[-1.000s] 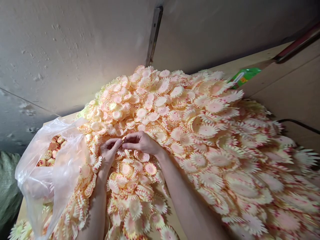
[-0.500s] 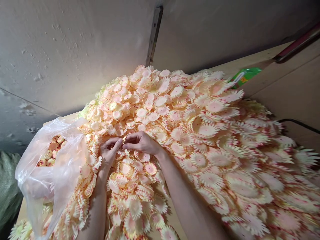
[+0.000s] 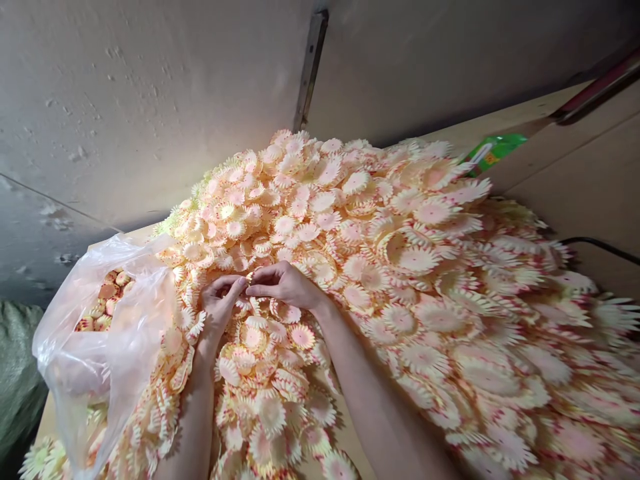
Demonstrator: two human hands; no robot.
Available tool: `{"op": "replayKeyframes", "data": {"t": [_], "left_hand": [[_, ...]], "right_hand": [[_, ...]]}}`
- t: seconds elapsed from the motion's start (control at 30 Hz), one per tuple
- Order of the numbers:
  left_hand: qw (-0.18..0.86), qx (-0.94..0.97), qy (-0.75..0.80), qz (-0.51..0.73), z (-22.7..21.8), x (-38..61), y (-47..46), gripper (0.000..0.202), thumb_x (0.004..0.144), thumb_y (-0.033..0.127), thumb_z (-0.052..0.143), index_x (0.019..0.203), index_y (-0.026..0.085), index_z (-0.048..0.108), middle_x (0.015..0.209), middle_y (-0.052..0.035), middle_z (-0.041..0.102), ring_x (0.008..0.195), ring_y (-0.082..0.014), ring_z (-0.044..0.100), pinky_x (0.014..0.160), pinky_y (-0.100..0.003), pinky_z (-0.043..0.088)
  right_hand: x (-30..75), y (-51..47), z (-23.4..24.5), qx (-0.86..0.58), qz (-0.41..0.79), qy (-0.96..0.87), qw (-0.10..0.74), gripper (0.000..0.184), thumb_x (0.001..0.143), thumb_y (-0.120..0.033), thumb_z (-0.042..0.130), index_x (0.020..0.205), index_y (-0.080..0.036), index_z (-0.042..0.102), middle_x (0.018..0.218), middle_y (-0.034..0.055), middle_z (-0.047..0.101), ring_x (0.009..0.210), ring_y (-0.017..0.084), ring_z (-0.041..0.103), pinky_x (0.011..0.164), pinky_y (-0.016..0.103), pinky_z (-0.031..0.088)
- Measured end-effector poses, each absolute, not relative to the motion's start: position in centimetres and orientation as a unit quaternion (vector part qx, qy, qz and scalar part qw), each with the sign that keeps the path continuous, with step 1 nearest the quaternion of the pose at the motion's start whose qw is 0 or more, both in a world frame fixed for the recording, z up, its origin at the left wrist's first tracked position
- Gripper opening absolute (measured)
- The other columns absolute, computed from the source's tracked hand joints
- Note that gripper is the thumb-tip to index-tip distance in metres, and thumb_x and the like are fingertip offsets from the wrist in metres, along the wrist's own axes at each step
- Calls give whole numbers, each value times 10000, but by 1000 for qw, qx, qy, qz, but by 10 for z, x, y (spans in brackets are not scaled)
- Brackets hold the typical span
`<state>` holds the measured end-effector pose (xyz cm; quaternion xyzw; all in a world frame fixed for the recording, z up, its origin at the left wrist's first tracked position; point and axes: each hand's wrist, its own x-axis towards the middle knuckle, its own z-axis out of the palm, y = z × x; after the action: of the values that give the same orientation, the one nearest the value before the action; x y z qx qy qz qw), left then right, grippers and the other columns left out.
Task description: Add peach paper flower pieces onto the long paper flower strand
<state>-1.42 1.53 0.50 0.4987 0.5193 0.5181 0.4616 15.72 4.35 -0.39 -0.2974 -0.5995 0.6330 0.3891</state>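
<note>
A big heap of cream and pink artificial flower heads [image 3: 400, 267] covers the wooden table [image 3: 575, 173]. My left hand [image 3: 220, 303] and my right hand [image 3: 283, 285] meet over the middle-left of the heap, fingertips pinched together. A small flower piece [image 3: 247, 279] seems to sit between both sets of fingertips, mostly hidden by the fingers. Both forearms rest across the flowers near the front edge.
A clear plastic bag [image 3: 100, 333] with more flower pieces stands open at the left. A green packet [image 3: 495, 150] lies at the back right. A concrete wall [image 3: 150, 100] rises behind the table, with a metal bar [image 3: 310, 67] on it. A dark cable [image 3: 600, 247] runs at the right.
Almost nothing moved; the hands stay pinched together in the same place, with only a slight shift of the view.
</note>
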Motion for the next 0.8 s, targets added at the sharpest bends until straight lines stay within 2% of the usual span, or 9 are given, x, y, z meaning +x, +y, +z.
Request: {"op": "replayKeyframes", "data": {"t": [0.1,0.27,0.47,0.8], "left_hand": [[471,486,520,522,8,-13,14,270,700,407,774,776,152,732,683,-24,701,518,-100,615,502,-203,510],[502,459,512,525,14,-11,11,276,681,402,789,780,151,732,730,-29,710,652,-139,666,568,-228,580],[498,454,524,521,12,-11,12,276,664,400,801,776,156,737,729,-26,707,623,-132,655,558,-237,588],[508,452,517,520,13,-11,11,268,658,397,807,769,162,740,729,-21,701,613,-125,653,556,-240,599]], "right_hand": [[157,43,-2,-304,632,-597,389,287,721,-402,773,862,-153,755,815,31,721,744,158,639,722,290,494],[157,39,7,-323,633,-578,401,284,740,-416,753,826,-146,741,786,31,711,714,149,635,678,276,493],[158,41,4,-300,648,-578,395,290,698,-379,794,881,-159,749,877,48,741,797,173,667,773,308,514],[157,42,0,-295,648,-579,397,270,716,-368,784,883,-159,753,859,42,738,774,165,661,750,298,508]]}}
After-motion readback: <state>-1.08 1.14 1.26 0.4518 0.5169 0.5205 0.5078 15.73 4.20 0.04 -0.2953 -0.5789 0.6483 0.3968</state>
